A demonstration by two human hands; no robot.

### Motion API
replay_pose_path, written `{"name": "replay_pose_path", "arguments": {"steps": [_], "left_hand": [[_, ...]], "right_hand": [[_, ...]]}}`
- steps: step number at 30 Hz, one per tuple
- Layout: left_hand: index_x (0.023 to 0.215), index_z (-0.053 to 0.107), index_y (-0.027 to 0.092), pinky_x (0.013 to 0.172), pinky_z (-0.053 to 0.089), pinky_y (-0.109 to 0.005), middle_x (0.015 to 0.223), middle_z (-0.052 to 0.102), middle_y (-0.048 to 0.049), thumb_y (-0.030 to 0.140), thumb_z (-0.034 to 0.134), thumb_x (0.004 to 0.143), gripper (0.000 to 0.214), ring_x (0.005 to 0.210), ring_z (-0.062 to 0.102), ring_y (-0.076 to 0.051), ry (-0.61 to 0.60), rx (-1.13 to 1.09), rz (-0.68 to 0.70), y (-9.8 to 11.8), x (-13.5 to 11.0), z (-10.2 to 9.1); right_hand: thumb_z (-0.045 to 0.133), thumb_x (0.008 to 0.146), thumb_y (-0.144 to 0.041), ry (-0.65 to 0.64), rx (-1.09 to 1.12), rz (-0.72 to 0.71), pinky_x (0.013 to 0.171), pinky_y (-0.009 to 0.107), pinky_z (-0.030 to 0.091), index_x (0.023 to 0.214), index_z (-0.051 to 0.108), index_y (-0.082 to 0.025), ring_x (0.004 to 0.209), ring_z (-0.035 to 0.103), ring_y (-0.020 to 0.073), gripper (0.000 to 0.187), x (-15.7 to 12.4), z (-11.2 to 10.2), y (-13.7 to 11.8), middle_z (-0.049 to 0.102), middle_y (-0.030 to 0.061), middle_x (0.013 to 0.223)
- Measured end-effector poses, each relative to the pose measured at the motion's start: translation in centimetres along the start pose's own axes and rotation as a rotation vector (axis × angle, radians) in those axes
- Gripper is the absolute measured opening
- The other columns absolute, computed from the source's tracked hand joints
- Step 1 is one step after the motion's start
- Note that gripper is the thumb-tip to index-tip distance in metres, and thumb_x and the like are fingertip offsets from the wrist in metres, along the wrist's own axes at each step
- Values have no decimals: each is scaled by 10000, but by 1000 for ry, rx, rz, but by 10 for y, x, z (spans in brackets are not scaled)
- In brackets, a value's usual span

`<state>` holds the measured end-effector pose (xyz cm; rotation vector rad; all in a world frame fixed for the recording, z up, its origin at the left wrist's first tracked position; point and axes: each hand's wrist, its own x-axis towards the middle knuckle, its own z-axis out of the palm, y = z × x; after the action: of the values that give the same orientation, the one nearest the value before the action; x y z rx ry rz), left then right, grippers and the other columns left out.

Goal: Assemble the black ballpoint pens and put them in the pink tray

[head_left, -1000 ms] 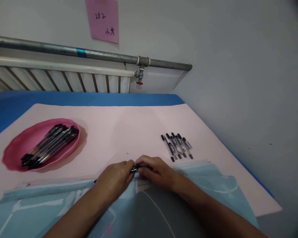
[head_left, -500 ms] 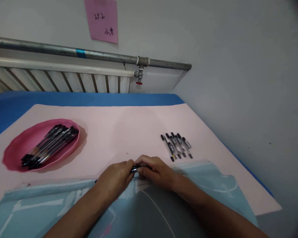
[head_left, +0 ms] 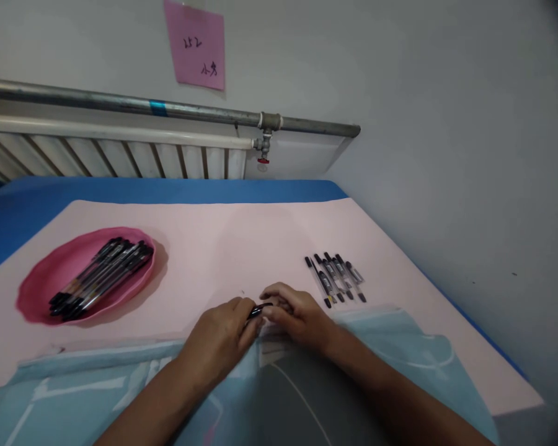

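Close to the table's near edge, my left hand (head_left: 223,328) is closed around a pen (head_left: 259,309). Only its glossy black end with a clip shows between my hands; the rest is hidden in my left palm. My right hand (head_left: 300,317) has its thumb and curled fingers at that black end, seemingly pinching it. Right of my hands, several clear-barrelled pen parts with black ends (head_left: 326,280) lie side by side on the pink table cover (head_left: 199,248). Some appear to be taken apart, with short pieces beside long ones.
On the left stands a pink oval basin (head_left: 35,297) with a bundle of black-capped pens (head_left: 105,275). Light blue patterned cloth (head_left: 88,378) lies along the near edge under my forearms. A radiator (head_left: 134,158), a metal pipe (head_left: 204,111) and a wall are beyond the table.
The view has shifted slightly, so everything sits a little lower and further right. My right fingers have loosened somewhat, and more of the pen's black end shows between my hands.
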<state>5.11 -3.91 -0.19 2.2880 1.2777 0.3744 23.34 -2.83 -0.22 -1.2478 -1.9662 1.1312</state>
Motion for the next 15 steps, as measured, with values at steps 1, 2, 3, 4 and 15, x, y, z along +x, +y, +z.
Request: {"name": "replay_pose_path", "arguments": {"steps": [1, 2, 3, 4, 15], "left_hand": [[918, 535, 189, 645, 430, -266, 842, 600, -36, 306, 345, 895, 224, 738, 564, -150, 55, 5, 18, -2, 0, 0], [947, 535, 192, 665, 433, -268, 849, 597, -37, 298, 336, 900, 231, 752, 561, -149, 119, 13, 38, -5, 0, -1], [984, 532, 196, 692, 434, -272, 865, 597, -40, 289, 330, 905, 237, 773, 558, -149, 187, 26, 58, -8, 0, -2], [1025, 525, 200, 724, 434, -277, 891, 598, -46, 280, 327, 908, 244, 806, 555, -152, 256, 47, 70, -12, 0, -5], [1011, 566, 127, 607, 329, -306, 856, 567, -115, 388, 270, 884, 415, 779, 501, -260, 529, 603, -575, -88, -20, -84]], "right_hand": [[486, 824, -300, 23, 4, 19, 522, 210, 367, 970, 524, -165, 547, 468, 96, 203, 1, -2, 1, 524, -28, 638], [478, 828, -307, 39, 8, 28, 501, 205, 350, 969, 520, -165, 519, 442, 91, 205, 1, -3, 1, 490, -39, 605], [475, 830, -308, 50, 3, 28, 490, 203, 338, 960, 521, -165, 507, 426, 88, 199, 1, -4, 2, 467, -45, 586], [476, 829, -304, 54, -13, 19, 487, 203, 331, 946, 527, -164, 503, 418, 88, 189, 2, -5, 2, 458, -47, 576], [454, 814, -179, 12, -262, -160, 637, 222, 396, 855, 588, -169, 693, 544, 120, 141, -3, -1, 1, 621, 20, 769]]}}
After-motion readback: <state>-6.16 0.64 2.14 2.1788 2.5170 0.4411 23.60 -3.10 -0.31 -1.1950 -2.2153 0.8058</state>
